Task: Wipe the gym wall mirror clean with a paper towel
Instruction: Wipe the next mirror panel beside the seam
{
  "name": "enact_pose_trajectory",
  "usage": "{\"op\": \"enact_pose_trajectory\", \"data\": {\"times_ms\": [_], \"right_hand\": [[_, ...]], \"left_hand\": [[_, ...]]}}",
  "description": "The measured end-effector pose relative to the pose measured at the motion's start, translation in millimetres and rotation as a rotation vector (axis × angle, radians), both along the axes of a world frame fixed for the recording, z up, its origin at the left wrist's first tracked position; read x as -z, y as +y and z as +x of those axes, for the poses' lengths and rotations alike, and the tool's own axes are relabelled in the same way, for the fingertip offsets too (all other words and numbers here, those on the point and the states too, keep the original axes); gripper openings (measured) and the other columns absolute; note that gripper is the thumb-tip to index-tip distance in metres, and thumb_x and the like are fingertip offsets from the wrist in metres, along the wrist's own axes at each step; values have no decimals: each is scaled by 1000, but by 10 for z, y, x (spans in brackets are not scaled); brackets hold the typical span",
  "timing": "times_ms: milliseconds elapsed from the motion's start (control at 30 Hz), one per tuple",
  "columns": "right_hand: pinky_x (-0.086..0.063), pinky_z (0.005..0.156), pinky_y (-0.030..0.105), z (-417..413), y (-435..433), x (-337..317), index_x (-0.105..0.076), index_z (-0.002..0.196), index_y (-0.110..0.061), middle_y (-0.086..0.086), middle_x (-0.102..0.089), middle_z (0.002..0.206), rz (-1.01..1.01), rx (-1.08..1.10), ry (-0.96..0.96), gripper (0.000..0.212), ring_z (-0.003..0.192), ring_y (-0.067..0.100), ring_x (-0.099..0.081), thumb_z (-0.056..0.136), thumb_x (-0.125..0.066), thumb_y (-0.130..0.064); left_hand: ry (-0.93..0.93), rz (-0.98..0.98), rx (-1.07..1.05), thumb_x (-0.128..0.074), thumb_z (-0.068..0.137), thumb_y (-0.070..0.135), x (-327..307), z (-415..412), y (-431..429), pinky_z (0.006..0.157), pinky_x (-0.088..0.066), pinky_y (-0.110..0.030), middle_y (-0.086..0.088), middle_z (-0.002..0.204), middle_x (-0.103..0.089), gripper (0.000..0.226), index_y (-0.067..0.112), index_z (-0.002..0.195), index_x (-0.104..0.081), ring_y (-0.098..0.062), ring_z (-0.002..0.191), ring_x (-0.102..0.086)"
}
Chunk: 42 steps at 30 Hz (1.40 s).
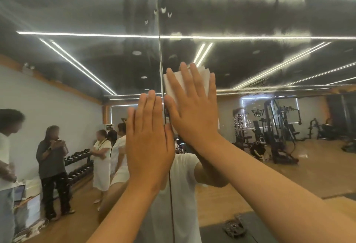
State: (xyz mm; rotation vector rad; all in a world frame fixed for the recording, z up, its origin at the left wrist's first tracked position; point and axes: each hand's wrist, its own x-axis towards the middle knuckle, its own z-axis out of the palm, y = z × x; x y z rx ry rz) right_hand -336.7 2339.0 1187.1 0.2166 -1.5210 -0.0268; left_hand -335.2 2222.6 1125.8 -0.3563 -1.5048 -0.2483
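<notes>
The wall mirror (250,21) fills the view, with a vertical seam (159,46) between two panes. A folded white paper towel (202,78) lies flat against the right pane, just right of the seam. My right hand (192,108) presses it to the glass with straight, spread fingers; the towel shows above and between them. My left hand (148,136) lies flat on the left pane beside the seam, fingers straight and together, holding nothing. Hazy smears (279,31) show on the upper glass.
The mirror reflects a gym: several people (52,165) standing at the left by a dumbbell rack (79,165), weight machines (277,127) at the right, a wooden floor and ceiling light strips. My own reflection stands behind my arms.
</notes>
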Motion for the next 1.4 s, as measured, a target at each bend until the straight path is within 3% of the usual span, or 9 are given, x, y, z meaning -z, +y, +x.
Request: {"op": "enact_pose_trajectory", "data": {"times_ms": [133,400,667,800,1000,1400], "right_hand": [[10,123,46,-12,-35,18,-34,155,-21,12,-29,162,65,42,37,56,152,28,-19,105,-23,-45],[2,124,50,6,91,0,-35,154,-21,6,-32,161,97,31,28,56,152,23,-22,103,-28,-43],[6,122,48,44,423,-33,-27,158,-21,7,-21,165,110,50,-34,59,154,22,-15,105,-21,-45],[4,122,49,53,722,-56,-26,158,-22,6,-20,165,80,42,-40,58,153,22,-14,105,-22,-45],[8,122,47,92,1367,-87,-19,159,-25,3,-12,167,15,50,-109,59,154,18,-6,105,-20,-47],[9,122,47,177,2643,-152,-11,160,-25,1,-6,168,-242,52,-149,66,154,15,0,100,-7,-52]], "left_hand": [[11,2,6,-37,101,21,-5,1,1,123,-17,-47,-14,161,-29,55,3,153,-30,-26,151,-21],[-5,-6,11,-39,99,22,-17,4,-23,125,-10,-42,-12,162,-27,58,5,154,-29,-24,152,-18],[-14,-59,57,-48,95,17,-6,148,-21,125,-3,-39,-12,163,-22,64,6,155,-26,-24,153,-14],[-4,-173,59,-43,95,19,70,252,202,125,-7,-42,-12,162,-26,63,5,155,-28,-24,152,-18],[-70,-130,152,-44,97,19,56,228,586,124,-10,-43,-11,160,-32,57,3,152,-35,-23,151,-21],[-60,-128,6,-40,97,22,15,111,725,124,-9,-42,-12,162,-27,62,2,154,-30,-25,152,-19]]}}
